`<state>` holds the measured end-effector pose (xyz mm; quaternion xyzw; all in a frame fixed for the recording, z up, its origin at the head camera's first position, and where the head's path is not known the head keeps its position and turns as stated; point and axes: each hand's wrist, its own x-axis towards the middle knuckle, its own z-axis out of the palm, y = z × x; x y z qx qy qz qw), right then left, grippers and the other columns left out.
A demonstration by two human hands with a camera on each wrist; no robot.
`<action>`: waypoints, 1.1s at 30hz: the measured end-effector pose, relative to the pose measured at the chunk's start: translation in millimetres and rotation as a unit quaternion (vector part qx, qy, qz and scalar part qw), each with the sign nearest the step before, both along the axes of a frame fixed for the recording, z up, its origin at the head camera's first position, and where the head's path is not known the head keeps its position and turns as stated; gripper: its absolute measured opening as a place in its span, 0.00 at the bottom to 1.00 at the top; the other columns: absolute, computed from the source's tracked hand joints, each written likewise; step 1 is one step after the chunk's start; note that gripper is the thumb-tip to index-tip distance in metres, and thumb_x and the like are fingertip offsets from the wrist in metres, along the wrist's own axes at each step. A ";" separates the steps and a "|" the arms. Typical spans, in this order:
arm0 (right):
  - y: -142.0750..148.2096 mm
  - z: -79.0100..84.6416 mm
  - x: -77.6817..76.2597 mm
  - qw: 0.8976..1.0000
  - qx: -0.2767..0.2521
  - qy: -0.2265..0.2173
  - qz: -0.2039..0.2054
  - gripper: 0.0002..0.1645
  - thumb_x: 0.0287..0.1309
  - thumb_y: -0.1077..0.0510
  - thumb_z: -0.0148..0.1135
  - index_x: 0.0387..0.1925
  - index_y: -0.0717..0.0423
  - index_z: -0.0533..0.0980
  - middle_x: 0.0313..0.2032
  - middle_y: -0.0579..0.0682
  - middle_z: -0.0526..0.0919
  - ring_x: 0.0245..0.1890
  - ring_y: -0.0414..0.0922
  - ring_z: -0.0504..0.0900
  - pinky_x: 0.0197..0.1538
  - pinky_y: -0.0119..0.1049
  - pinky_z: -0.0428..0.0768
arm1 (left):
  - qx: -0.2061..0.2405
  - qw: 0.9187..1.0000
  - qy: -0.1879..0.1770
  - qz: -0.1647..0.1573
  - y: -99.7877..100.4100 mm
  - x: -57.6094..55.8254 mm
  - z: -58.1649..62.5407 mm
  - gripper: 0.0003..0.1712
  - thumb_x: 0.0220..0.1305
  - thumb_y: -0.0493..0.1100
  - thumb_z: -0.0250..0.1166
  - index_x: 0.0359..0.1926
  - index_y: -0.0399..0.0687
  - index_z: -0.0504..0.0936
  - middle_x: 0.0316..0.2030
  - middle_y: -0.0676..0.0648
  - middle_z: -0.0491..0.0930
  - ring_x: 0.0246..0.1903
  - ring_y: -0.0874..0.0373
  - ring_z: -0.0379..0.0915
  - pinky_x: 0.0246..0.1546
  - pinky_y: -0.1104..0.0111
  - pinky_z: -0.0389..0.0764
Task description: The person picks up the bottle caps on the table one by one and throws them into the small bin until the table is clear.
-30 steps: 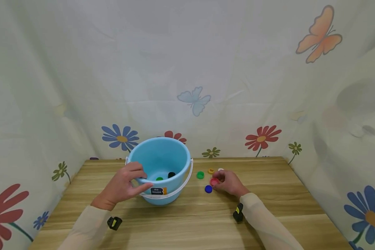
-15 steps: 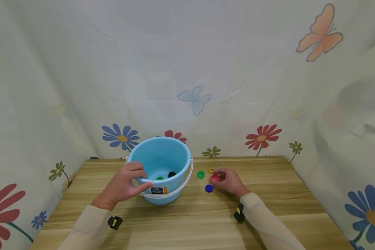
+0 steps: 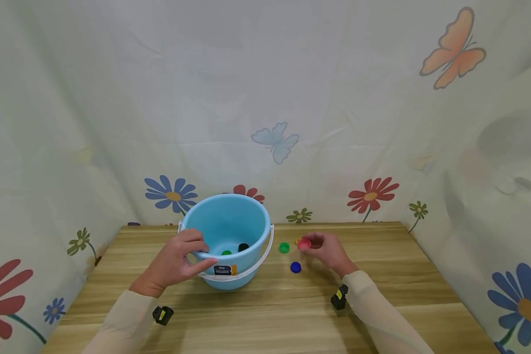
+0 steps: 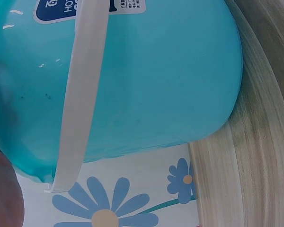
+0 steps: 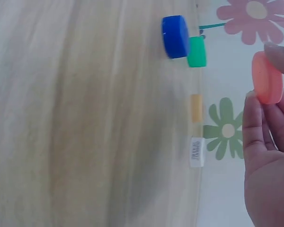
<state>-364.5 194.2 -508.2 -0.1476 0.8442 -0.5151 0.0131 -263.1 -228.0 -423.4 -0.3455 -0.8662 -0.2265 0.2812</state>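
Part-way, I judge: two caps [image 3: 226, 252] in bucket [image 3: 230, 284] (left hand [image 3: 177, 258] gripping it), red cap [image 3: 304, 244] pinched in right hand [image 3: 331, 251], four remaining on surface [image 3: 256, 322].

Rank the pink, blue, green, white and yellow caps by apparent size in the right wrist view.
Largest to smallest:
1. Pink cap, perhaps enlarged by nearness to the camera
2. Blue cap
3. Green cap and white cap, too alike to separate
4. Yellow cap
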 end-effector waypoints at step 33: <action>-20.1 53.5 14.9 0.994 -0.089 0.058 0.037 0.29 0.56 0.51 0.77 0.57 0.57 0.81 0.51 0.56 0.87 0.46 0.48 0.87 0.47 0.28 0.84 | 0.003 1.000 0.001 -0.003 0.6 0.8 -1.2 0.13 0.48 0.54 0.82 0.29 0.59 0.86 0.33 0.62 0.78 0.39 0.65 0.73 0.43 0.50 0.86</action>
